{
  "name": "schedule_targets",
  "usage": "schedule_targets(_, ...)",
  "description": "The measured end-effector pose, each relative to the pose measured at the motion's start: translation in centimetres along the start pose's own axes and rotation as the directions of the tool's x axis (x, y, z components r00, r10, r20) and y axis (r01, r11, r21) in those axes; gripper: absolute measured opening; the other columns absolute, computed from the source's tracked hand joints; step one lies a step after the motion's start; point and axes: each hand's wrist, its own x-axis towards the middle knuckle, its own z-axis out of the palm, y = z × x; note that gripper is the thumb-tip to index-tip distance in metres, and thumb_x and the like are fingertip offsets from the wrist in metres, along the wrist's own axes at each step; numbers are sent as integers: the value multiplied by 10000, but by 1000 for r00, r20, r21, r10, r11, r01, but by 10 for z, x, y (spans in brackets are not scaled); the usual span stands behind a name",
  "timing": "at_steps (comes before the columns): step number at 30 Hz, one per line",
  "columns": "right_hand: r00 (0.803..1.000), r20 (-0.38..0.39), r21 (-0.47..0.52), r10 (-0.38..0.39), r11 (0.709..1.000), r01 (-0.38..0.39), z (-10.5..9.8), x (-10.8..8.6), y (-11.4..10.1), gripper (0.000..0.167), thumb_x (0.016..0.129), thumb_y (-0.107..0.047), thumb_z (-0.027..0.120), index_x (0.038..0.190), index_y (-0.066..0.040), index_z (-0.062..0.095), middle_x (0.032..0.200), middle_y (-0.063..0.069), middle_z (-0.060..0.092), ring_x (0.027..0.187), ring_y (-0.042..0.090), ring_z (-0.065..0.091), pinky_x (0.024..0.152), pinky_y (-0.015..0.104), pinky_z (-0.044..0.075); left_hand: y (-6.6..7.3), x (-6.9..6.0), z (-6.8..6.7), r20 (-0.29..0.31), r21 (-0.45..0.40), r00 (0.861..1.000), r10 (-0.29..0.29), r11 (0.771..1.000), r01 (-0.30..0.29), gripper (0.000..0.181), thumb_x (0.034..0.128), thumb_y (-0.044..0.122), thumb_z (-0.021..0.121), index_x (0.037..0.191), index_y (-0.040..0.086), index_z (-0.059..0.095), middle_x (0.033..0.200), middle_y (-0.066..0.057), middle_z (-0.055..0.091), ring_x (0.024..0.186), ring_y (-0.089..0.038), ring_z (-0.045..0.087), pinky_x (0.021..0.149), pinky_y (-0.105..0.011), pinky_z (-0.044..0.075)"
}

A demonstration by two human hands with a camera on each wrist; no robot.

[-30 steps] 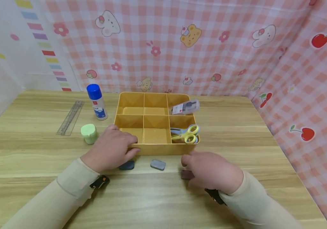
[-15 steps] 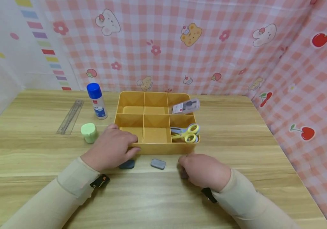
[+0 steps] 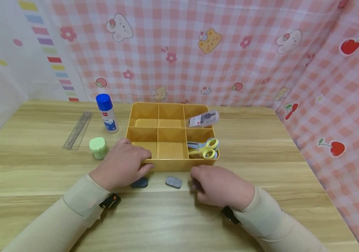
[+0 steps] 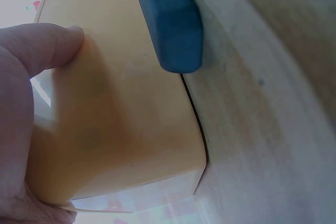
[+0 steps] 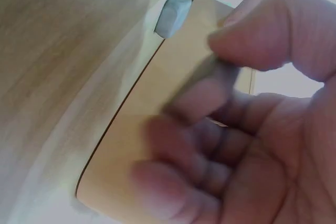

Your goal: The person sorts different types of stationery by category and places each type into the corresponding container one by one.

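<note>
Holding the front rim of a yellow-orange plastic six-compartment organizer with the left hand, thumb flat on the outer wall. Pinching a small dark purplish oblong block between thumb and curled fingers of the right hand, just before the organizer's front right part. On the wood-grain counter, along the front wall, a dark blue oblong block near the left thumb and a grey oblong block between the hands. In the front right compartment, yellow-and-blue-handled scissors; behind, a clear plastic case, tilted.
</note>
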Motion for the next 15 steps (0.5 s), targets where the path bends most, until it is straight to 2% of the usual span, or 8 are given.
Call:
schedule_targets(7,990,-131,6,-54,998,56,-4,2,-1,242,788,-160,720,893,-211,508,855,-92,504,762,95,493,695,279,434,-1,0,0,-15,6,1000,11,1000,-11,322,985,434,713,755,255,576,614,159,510,584,-70,455,763,-378,302)
schedule_targets(15,963,-247,20,-110,993,118,-8,3,-4,166,905,-163,711,984,-174,566,908,-68,517,793,90,493,715,273,449,0,1,0,-7,7,1000,7,1000,-7,330,988,445,710,752,259,571,606,164,500,580,-69,453,765,-378,296)
